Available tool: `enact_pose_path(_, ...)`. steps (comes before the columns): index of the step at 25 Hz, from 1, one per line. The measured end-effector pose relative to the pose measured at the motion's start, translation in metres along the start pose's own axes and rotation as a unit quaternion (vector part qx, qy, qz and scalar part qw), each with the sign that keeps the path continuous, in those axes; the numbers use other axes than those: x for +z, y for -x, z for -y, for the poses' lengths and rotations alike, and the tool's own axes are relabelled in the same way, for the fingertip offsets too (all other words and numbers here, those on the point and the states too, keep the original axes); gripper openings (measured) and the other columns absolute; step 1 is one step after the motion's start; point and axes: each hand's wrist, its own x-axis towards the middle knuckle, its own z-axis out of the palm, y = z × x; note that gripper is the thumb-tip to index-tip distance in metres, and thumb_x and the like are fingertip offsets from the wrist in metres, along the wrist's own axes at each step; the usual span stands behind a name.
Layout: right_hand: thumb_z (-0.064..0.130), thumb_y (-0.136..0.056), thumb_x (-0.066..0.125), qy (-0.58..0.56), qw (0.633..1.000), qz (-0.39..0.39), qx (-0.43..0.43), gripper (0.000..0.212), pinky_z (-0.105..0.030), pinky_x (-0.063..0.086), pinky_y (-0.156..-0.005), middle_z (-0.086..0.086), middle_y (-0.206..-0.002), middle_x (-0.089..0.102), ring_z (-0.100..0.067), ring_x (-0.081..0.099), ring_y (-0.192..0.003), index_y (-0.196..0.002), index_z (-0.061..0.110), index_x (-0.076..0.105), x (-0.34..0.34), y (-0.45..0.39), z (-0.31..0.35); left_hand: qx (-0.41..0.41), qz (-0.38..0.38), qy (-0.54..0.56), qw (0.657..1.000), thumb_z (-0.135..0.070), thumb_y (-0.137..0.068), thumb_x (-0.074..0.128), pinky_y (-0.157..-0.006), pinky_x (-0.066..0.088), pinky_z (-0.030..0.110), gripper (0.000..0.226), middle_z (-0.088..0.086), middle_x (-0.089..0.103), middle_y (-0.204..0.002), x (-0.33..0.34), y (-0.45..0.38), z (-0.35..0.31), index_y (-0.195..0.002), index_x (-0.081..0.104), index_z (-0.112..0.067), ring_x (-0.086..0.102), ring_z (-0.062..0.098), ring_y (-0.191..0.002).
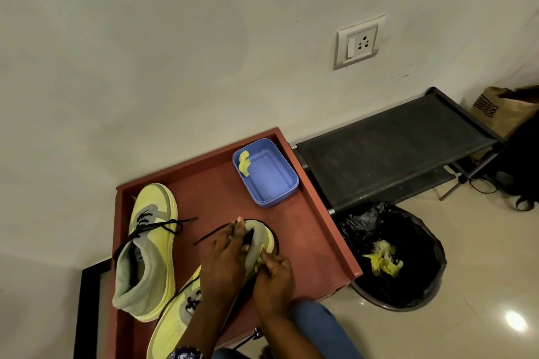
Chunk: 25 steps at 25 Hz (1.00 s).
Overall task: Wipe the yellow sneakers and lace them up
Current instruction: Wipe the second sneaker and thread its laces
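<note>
Nearest, a knee in blue jeans (320,326) shows at the bottom edge, and both forearms reach out from there over a low red table (315,230) with a raised rim. The left hand (224,253) lies palm down over the heel end of the near sneaker (175,320), fingers curled round its grey collar, holding the shoe in place; a patterned band sits on that wrist. The right hand (274,271) is bunched just beside it, fingers pinching a small yellow wipe (260,256) and pressing it against the shoe's side. This sneaker lies with its toe toward the near edge of the table, a black lace (210,234) trailing loose from under the left hand.

There are two yellow sneakers in all. The second sneaker (148,248) stands upright on the left of the table, toe pointing far, its black lace partly threaded with the ends lying loose across it.

Farther on, at the far right corner of the table, a blue plastic box (271,181) holds one crumpled yellow scrap (244,163) at its left end. On the floor to the right, a bin (393,259) lined with a black bag holds a clump of used yellow wipes (382,259). Behind it stands a black shoe rack (388,151), with a brown paper bag (501,108) at the far right and a wall socket (358,42) above
</note>
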Motion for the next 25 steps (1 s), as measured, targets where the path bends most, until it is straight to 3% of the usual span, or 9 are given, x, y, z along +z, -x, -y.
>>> enact_pose_path(4,0.005,-0.090,0.054,0.073,0.996,0.015,-0.050,0.021,-0.001,0.034,-0.068,0.000,-0.096,0.055,-0.016,0.056,-0.092,-0.105,0.004,0.069,-0.003,-0.029,0.015,0.013,-0.004,-0.014,1.000,-0.030,-0.078,0.042,-0.060,0.055,0.033,0.046,0.017,0.068,-0.106,0.001,-0.001,-0.001,-0.122,0.046,-0.016,0.069,0.032,-0.084)
enact_pose_path(10,0.010,-0.092,0.050,0.222,0.961,0.103,-0.132,0.024,-0.010,0.032,-0.076,-0.011,-0.107,0.061,-0.020,0.054,-0.099,-0.107,0.004,0.068,-0.010,-0.070,0.023,0.012,-0.015,-0.022,1.000,-0.029,-0.078,0.042,-0.058,0.056,0.036,0.046,0.018,0.068,-0.105,0.004,-0.001,-0.001,-0.121,0.047,-0.015,0.068,0.034,-0.085)
enact_pose_path(13,0.009,-0.092,0.051,0.162,0.978,0.076,-0.109,0.019,-0.004,0.036,-0.066,-0.004,-0.096,0.055,-0.012,0.050,-0.089,-0.100,0.002,0.067,-0.010,-0.054,0.016,0.003,-0.006,-0.030,1.000,-0.030,-0.078,0.041,-0.056,0.055,0.036,0.047,0.018,0.068,-0.105,0.004,-0.002,-0.002,-0.122,0.046,-0.015,0.069,0.035,-0.084)
enact_pose_path(15,0.005,-0.090,0.052,0.079,0.991,0.072,-0.075,0.012,-0.008,0.040,-0.067,-0.005,-0.091,0.053,-0.014,0.052,-0.087,-0.092,0.003,0.064,-0.010,-0.037,0.008,-0.004,0.003,-0.023,1.000,-0.032,-0.079,0.040,-0.057,0.056,0.037,0.047,0.019,0.067,-0.107,0.004,-0.002,-0.001,-0.123,0.044,-0.016,0.068,0.036,-0.084)
enact_pose_path(18,-0.004,-0.088,0.053,0.009,0.998,0.053,-0.033,0.014,-0.007,0.041,-0.066,0.004,-0.083,0.053,0.000,0.051,-0.072,-0.094,-0.002,0.066,-0.006,-0.007,-0.005,-0.005,0.016,-0.016,1.000,-0.031,-0.079,0.039,-0.058,0.056,0.039,0.048,0.019,0.066,-0.109,0.004,-0.001,0.000,-0.125,0.042,-0.017,0.068,0.037,-0.084)
enact_pose_path(22,-0.004,-0.088,0.054,-0.058,0.998,0.005,0.032,0.015,-0.003,0.042,-0.060,0.008,-0.076,0.053,-0.010,0.055,-0.071,-0.088,0.008,0.063,0.005,0.017,-0.011,-0.007,0.026,-0.010,1.000,-0.030,-0.080,0.039,-0.061,0.056,0.039,0.048,0.019,0.066,-0.111,0.004,-0.002,0.001,-0.126,0.043,-0.017,0.067,0.036,-0.087)
enact_pose_path(25,0.003,-0.090,0.055,-0.049,0.998,-0.020,0.034,0.012,0.000,0.039,-0.059,0.011,-0.076,0.051,-0.003,0.052,-0.069,-0.093,-0.001,0.066,0.004,0.000,-0.003,-0.002,0.027,-0.016,0.999,-0.030,-0.081,0.040,-0.063,0.055,0.037,0.047,0.018,0.066,-0.110,0.004,-0.001,0.001,-0.125,0.043,-0.016,0.067,0.035,-0.089)
